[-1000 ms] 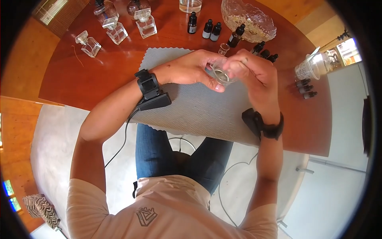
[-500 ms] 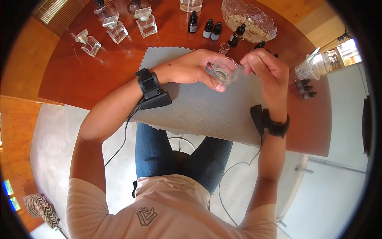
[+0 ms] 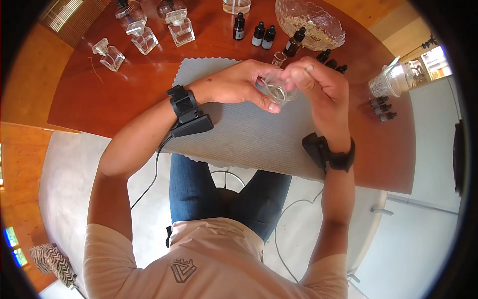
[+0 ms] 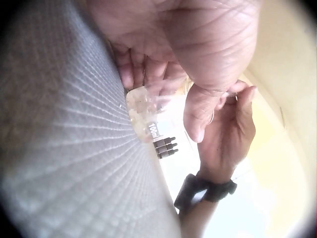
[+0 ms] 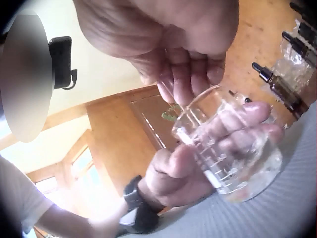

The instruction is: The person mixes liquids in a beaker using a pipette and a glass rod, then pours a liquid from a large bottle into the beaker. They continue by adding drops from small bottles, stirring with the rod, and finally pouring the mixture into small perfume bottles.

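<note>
My left hand (image 3: 236,83) grips a clear glass beaker (image 5: 245,171) from its side, thumb on the near side and fingers behind. White graduation marks run down its wall, and "100ml" shows in the left wrist view. Over the rim, my right hand (image 3: 326,89) pinches a thin, clear stirring rod (image 5: 172,92) with curled fingers. The rod slants down into the beaker's mouth. Both hands are above a grey textured mat (image 3: 249,134) with a scalloped edge, and the beaker stands close over it.
Beyond the mat are several dark dropper bottles (image 3: 258,35), a tiny glass cup (image 3: 279,59) and a textured glass bowl (image 3: 311,27). Clear perfume bottles (image 3: 181,30) stand at the back left. Plastic cups (image 3: 383,83) and small dark bottles (image 3: 382,108) sit at the right edge.
My right hand swung off to the right of the beaker half a second ago and is now back over its rim. The left hand and beaker have stayed nearly in place.
</note>
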Action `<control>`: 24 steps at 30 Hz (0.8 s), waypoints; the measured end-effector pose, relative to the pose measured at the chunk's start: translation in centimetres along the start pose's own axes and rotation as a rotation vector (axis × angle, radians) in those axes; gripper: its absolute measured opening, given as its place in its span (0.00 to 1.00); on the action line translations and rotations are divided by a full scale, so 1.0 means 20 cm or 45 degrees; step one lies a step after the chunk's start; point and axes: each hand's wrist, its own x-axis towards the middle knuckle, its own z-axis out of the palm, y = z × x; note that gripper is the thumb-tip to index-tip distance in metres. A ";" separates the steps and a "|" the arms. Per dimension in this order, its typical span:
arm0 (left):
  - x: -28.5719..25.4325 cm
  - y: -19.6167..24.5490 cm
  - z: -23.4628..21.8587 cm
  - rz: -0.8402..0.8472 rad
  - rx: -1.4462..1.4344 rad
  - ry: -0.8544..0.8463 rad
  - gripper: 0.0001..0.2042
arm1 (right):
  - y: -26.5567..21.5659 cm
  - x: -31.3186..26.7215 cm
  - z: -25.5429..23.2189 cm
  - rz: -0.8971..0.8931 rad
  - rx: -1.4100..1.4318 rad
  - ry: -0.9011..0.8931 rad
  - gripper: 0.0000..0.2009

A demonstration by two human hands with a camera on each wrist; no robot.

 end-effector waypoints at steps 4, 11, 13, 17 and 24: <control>0.00 -0.02 0.01 0.073 -0.056 0.039 0.30 | -0.01 -0.01 -0.09 0.139 -0.050 0.034 0.08; 0.01 -0.02 0.01 0.060 -0.019 0.001 0.29 | -0.01 -0.01 -0.02 0.035 -0.114 0.044 0.08; 0.00 -0.02 0.01 0.077 -0.054 0.030 0.29 | 0.00 -0.01 -0.07 0.044 -0.108 0.019 0.08; 0.00 0.02 -0.01 -0.003 0.047 -0.022 0.30 | -0.02 0.00 -0.04 0.027 0.004 -0.117 0.07; 0.00 -0.01 0.03 0.091 -0.097 0.077 0.27 | 0.03 -0.01 -0.12 0.059 0.041 -0.023 0.07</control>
